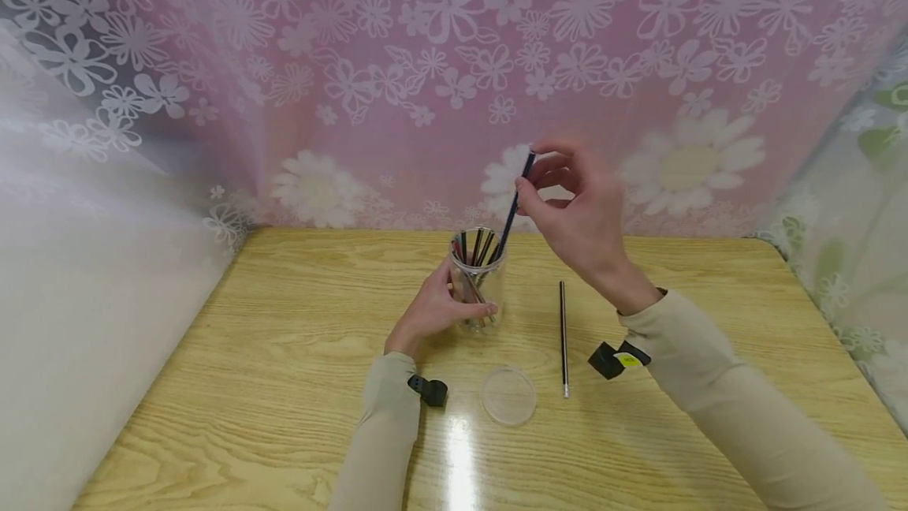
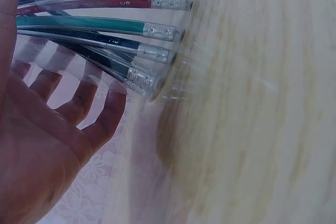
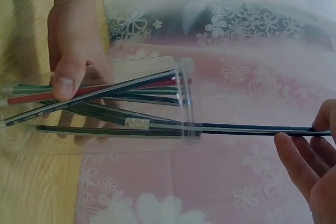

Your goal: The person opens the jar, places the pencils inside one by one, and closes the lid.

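My left hand (image 1: 443, 302) grips a clear plastic jar (image 1: 496, 290) on the table, its thumb across the front and its fingers around the far side. Inside the jar lean several pencils (image 2: 94, 27), dark, red and green, with their eraser ends at the bottom. Above the rim, my right hand (image 1: 585, 207) pinches a dark blue pencil (image 1: 520, 194) between thumb and fingers near its upper end. The right wrist view shows this pencil's metal eraser end (image 3: 137, 124) inside the jar mouth while its shaft passes out over the rim.
A dark pencil (image 1: 563, 337) lies on the wooden table (image 1: 284, 385) to the right of the jar. Nearer me rests a round clear lid (image 1: 508, 396). Behind the table hangs a pink flowered curtain (image 1: 397, 164), and pale curtains flank both sides.
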The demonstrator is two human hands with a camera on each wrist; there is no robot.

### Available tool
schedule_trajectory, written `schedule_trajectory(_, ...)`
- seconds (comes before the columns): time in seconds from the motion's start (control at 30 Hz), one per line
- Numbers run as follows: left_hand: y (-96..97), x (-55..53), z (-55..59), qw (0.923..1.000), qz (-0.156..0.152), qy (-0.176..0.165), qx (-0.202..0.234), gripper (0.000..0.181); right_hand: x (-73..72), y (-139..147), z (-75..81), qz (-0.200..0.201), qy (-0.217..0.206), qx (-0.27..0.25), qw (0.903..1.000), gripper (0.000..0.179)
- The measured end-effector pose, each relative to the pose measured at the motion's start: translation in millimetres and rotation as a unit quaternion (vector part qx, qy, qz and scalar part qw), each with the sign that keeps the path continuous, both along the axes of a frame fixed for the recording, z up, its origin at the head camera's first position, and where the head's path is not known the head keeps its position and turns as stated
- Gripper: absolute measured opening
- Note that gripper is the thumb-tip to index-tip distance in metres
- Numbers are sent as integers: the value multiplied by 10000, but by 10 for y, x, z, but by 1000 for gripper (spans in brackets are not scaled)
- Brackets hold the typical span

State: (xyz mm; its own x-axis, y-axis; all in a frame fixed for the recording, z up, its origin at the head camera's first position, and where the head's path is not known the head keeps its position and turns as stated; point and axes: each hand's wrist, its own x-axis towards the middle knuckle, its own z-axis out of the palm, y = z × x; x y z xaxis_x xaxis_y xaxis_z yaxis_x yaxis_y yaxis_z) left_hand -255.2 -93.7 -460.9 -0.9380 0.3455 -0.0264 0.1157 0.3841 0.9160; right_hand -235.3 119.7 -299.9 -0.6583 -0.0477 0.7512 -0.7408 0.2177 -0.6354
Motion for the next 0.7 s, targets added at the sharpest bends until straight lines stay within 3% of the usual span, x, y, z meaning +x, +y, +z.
schedule_trajectory(0.2, -5, 4, -2, 9999, -54, 107, 8, 104, -1, -9, -91, -299, 52, 700, 9971, 33)
schedule_trajectory(0.47, -11, 7, -4, 9999, -81, 118, 60, 108, -45, -6, -234, -189, 43, 1224, 9923, 29)
schedule_trajectory(0.7, -14, -1, -5, 9996, -116, 243, 57, 102, -107, -18, -327, -164, 234, 1535, 9877, 27)
